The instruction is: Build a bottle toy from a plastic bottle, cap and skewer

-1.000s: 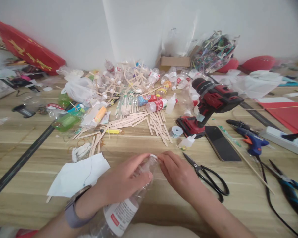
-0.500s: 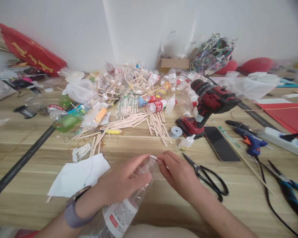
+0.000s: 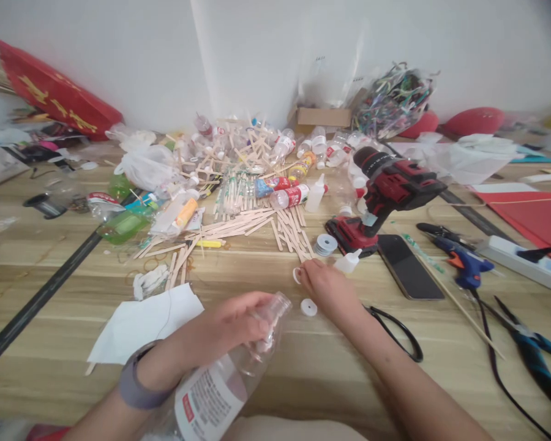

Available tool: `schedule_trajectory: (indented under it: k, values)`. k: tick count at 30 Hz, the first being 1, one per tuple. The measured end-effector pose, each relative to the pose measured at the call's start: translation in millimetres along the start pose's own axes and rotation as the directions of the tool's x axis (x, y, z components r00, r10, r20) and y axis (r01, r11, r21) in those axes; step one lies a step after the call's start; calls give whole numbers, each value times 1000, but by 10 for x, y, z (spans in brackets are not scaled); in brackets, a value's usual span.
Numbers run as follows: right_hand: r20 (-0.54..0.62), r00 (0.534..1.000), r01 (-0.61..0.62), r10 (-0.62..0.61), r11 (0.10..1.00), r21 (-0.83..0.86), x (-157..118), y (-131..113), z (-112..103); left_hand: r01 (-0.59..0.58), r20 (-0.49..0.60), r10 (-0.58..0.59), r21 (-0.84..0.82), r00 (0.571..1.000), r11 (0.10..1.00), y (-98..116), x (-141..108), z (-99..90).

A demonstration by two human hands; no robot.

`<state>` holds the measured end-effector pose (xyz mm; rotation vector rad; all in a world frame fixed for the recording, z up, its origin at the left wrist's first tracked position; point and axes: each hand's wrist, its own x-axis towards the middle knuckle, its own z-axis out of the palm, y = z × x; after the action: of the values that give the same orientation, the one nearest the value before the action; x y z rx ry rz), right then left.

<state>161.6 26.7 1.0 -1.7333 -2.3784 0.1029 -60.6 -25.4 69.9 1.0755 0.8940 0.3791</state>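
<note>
My left hand [image 3: 239,324] is wrapped around the neck of a clear plastic bottle [image 3: 211,395] with a white label. The bottle leans up toward the right, its mouth uncapped. Farther out, my right hand [image 3: 326,285] is closed low over the table, pinching a thin white ring [image 3: 297,275] at its fingertips. Between the bottle mouth and that hand lies a small white disc [image 3: 308,307] with a dark spot in its middle. Black-handled scissors [image 3: 397,327] are partly hidden behind my right forearm.
Wooden sticks [image 3: 239,226] and several bottles are heaped behind. A cordless drill [image 3: 390,190], a phone [image 3: 411,266], a glue gun [image 3: 463,260] and pliers [image 3: 532,352] stand or lie to the right. White paper [image 3: 142,324] is at left.
The white cap piece has come off the bottle mouth. My right hand has moved forward from the bottle with the ring, and the white disc now lies on the table. The bottle has dipped slightly.
</note>
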Motion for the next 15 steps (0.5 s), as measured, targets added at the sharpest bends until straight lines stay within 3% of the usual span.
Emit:
schedule_trajectory:
  k: [5,8,12,15]
  values:
    - [110,994,-23,29,998,-57,128,-22,85,-32,5,32,-27,999,999,-49,-16,-63]
    - [98,994,-48,49,999,-15,125,15,20,-18,4,18,-31,1000,999,-88,-22,-88]
    - [31,999,-42,38,989,144,7,4,-182,-31,3,31,-28,1000,999,-100,-15,-88]
    - [44,997,40,-62,919,393,-151,-127,-312,-51,3,51,-9,999,999,-86,2,-67]
